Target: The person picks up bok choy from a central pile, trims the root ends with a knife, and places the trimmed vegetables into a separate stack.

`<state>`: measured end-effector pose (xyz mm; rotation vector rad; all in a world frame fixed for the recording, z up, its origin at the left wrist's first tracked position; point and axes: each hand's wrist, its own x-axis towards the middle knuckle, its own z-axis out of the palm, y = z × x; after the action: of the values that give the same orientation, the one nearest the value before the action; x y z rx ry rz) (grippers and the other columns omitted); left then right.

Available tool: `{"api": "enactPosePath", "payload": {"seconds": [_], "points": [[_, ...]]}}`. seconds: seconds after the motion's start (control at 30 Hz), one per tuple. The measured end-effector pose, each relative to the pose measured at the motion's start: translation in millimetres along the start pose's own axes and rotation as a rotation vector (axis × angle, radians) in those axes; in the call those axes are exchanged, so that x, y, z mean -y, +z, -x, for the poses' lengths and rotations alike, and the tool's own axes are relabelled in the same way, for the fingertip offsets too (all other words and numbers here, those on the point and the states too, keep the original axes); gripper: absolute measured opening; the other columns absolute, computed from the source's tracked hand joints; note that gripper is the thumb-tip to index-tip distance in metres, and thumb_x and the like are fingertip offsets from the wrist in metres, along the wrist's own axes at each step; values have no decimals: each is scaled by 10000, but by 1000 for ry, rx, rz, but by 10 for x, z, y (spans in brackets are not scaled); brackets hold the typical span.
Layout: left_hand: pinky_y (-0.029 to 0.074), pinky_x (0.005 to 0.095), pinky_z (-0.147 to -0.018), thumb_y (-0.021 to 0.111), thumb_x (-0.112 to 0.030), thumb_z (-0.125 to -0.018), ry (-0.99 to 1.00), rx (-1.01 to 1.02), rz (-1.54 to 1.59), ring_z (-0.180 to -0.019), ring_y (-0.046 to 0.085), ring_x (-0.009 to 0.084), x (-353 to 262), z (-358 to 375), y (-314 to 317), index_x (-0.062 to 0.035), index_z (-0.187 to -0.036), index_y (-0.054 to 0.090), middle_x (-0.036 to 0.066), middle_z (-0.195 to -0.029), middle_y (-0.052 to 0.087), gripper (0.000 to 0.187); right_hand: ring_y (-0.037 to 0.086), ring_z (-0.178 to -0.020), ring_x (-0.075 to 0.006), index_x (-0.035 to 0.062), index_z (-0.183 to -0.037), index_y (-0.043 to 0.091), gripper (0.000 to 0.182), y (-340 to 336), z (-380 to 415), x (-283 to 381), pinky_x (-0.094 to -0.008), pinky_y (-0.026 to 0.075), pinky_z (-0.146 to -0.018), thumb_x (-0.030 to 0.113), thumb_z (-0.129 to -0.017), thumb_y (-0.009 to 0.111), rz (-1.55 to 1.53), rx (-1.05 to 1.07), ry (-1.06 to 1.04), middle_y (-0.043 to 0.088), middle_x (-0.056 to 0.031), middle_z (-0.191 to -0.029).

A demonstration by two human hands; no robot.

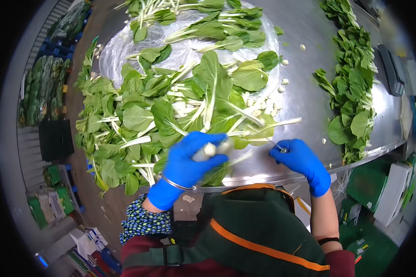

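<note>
My left hand [189,159], in a blue glove, is wrapped round the white base of a leafy green vegetable [210,149], at the near edge of a large leafy pile [138,117]. Its fingers are a little blurred. To the right, my right hand [300,161], also gloved in blue, is closed on a small knife [279,147] whose thin blade points up and left towards the stalks. Between and above the hands lie loose pale stalks and cut white stem ends [275,107] on the metal table [305,101].
Clear plastic [118,55] lies under more greens at the back. A long row of bunched greens [355,87] runs down the table's right side, beside a dark grey device [392,71]. Green crates [367,184] stand below at the right. Bagged greens [44,87] are at the far left.
</note>
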<state>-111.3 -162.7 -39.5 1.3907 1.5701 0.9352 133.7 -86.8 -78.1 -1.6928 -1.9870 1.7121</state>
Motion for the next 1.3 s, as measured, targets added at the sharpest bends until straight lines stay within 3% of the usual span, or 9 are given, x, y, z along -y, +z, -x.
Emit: {"api": "enactPosePath", "payload": {"seconds": [0.1, 0.17, 0.47, 0.63, 0.73, 0.87, 1.0, 1.13, 1.3], "points": [[451, 272, -723, 693, -107, -722, -443, -232, 72, -790, 547, 107, 102, 146, -359, -28, -955, 601, 33, -843, 604, 263, 612, -660, -198, 46, -877, 640, 203, 69, -41, 306, -304, 467, -612, 214, -763, 627, -122, 145, 152, 631, -103, -774], [444, 268, -714, 672, -122, -743, -392, -360, 338, -779, 546, 115, 143, 249, -574, -20, -957, 575, 33, -837, 591, 256, 610, -694, -226, 75, -917, 635, 196, 297, -330, 348, -303, 465, -627, 188, -757, 629, 12, -340, -420, 631, -74, -838], [378, 232, -528, 571, -47, -766, -90, -579, 764, -568, 440, 105, 559, 682, -1090, -63, -1384, 52, 10, -641, 456, 808, 583, -885, -271, 169, -1003, 621, 290, 840, -1515, 454, -364, 476, -741, 93, -730, 562, 580, -287, -789, 556, -70, -1120], [455, 218, -647, 662, -53, -712, -488, -442, 426, -728, 552, 82, 370, 620, -804, -15, -1048, 577, 30, -814, 588, 349, 592, -786, -174, 117, -983, 629, 253, 732, -671, 1020, -280, 467, -666, 142, -732, 648, 115, -240, -586, 580, -57, -921], [471, 252, -663, 705, -156, -717, -113, -330, 174, -721, 585, 110, 412, 356, -250, -29, -980, 603, 60, -874, 630, 310, 521, -670, -72, 69, -972, 633, 217, 831, -289, 1129, -212, 410, -589, 158, -774, 641, -342, -46, -91, 577, -2, -761], [468, 245, -690, 724, -113, -694, -270, -356, 245, -772, 566, 91, 312, 178, -40, 11, -1048, 557, 66, -920, 622, 411, 489, -605, -57, 80, -977, 636, 197, 729, -10, 1128, -200, 379, -549, 144, -792, 623, -586, 136, 144, 582, 24, -699], [461, 236, -741, 732, -91, -679, -262, -211, 573, -842, 548, 94, 268, 218, -139, -5, -1046, 568, 50, -975, 602, 411, 568, -634, -98, 95, -1023, 617, 248, 629, -95, 838, -251, 438, -529, 91, -775, 609, -73, -320, -567, 583, -23, -747], [461, 253, -736, 753, -95, -646, -282, -94, 382, -822, 549, 100, 153, 285, -242, -6, -1008, 589, 51, -924, 612, 407, 573, -611, -228, 82, -940, 636, 180, 511, -198, 892, -302, 464, -577, 109, -768, 590, 308, -258, -738, 592, -86, -785], [471, 266, -665, 742, -66, -620, -236, -326, 457, -728, 550, 107, 368, 451, -685, 5, -878, 590, 39, -800, 594, 308, 591, -626, -161, 50, -932, 638, 238, 222, -382, 458, -267, 466, -597, 212, -758, 625, 317, 204, -166, 633, -75, -777]]}}
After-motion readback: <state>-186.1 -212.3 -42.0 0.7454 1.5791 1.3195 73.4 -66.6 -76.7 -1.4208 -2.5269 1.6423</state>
